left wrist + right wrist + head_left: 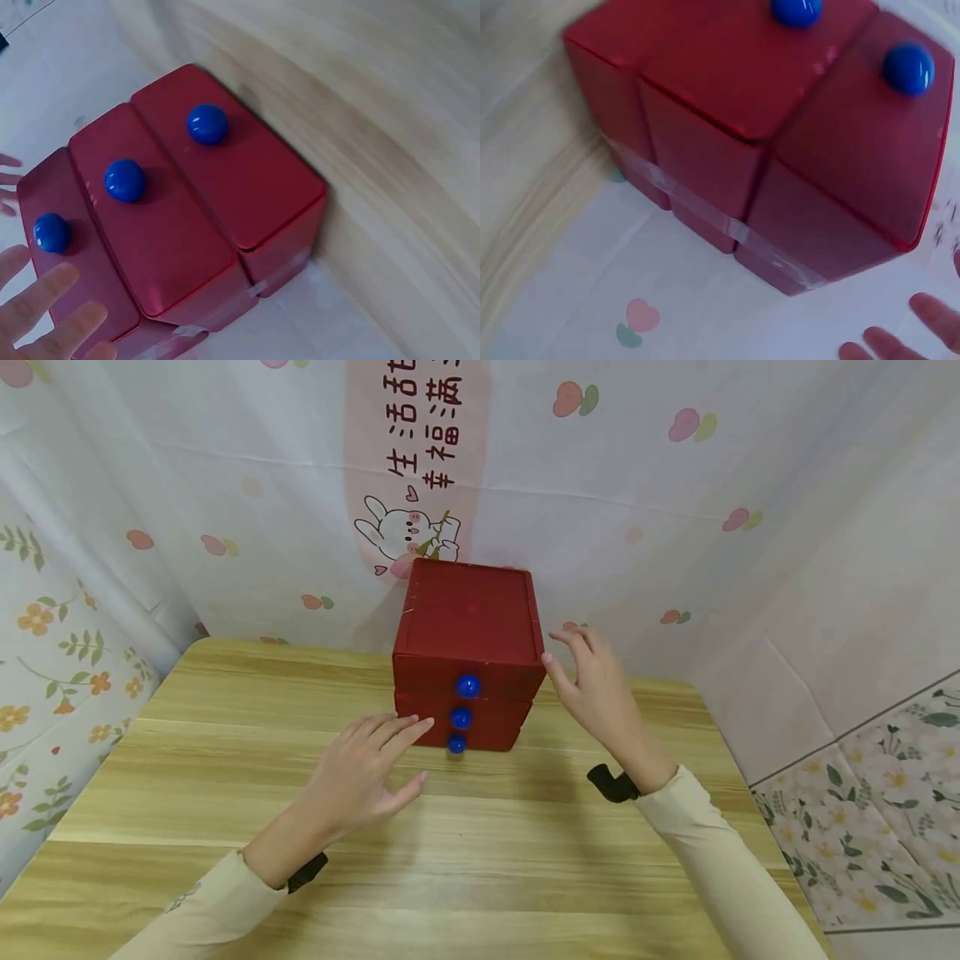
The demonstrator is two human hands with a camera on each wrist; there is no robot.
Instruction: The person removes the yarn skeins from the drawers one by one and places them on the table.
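A red three-drawer box (472,610) stands at the back of the wooden table, each drawer front bearing a round blue knob (468,686). All three drawers look closed in the left wrist view, with the lowest knob (207,124) nearest the tabletop. My left hand (360,777) hovers at the box's lower left front, fingers extended and thumb apart, holding nothing. Beside the upper right edge of the box is my right hand (600,689), its fingers loosely spread, thumb tip right by the top corner. In the right wrist view, clear tape (727,223) runs across the drawers' side.
The wooden tabletop (480,877) extends in front of the box. Behind it hangs a white curtain (585,460) with printed fruit, a rabbit and lettering. Floral cloth (52,677) borders the left side, and a floral panel (885,810) the right.
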